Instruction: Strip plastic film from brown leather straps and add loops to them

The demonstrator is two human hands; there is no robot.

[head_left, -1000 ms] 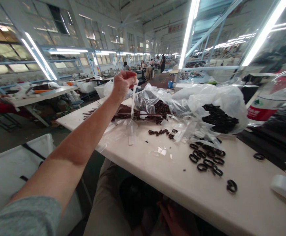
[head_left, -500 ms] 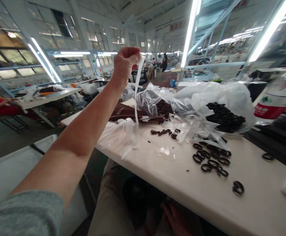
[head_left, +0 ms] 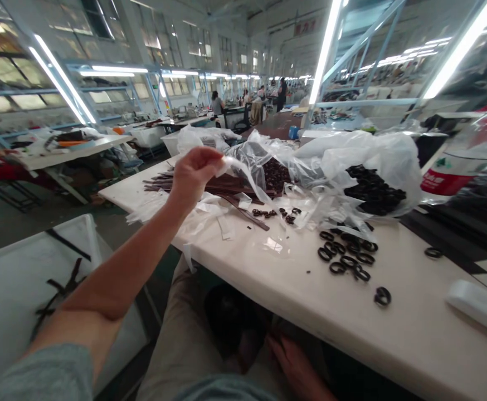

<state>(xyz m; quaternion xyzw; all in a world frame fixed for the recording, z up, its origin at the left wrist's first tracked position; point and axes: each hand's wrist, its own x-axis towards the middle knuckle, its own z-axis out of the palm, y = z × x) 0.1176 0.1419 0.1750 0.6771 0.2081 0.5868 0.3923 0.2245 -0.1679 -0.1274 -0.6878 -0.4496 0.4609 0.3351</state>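
With fingertips pinched together, my left hand (head_left: 195,171) holds one end of a thin white strip (head_left: 248,171), whose other end trails right over the table (head_left: 293,278). Beneath and behind this hand lie a bundle of brown strips (head_left: 160,181) and crumpled white backing scraps (head_left: 210,205). My right hand (head_left: 287,353) rests low by my lap under the table edge; shadow hides its fingertips, and whether it holds anything is unclear. Small dark rings (head_left: 264,213) lie right of the strip's end, and larger black rings (head_left: 347,256) are scattered farther right.
Clear plastic bags with brown pieces (head_left: 274,174) and black rings (head_left: 373,189) stand along the back. A bottle with a red label (head_left: 442,177) is at the right, near a white roll (head_left: 477,303). Left of my arm is a white bin (head_left: 9,289) with dark strips inside.
My left hand has come down and slightly left with the white strip, which now bends to the right instead of hanging straight. More of my right hand shows under the table.
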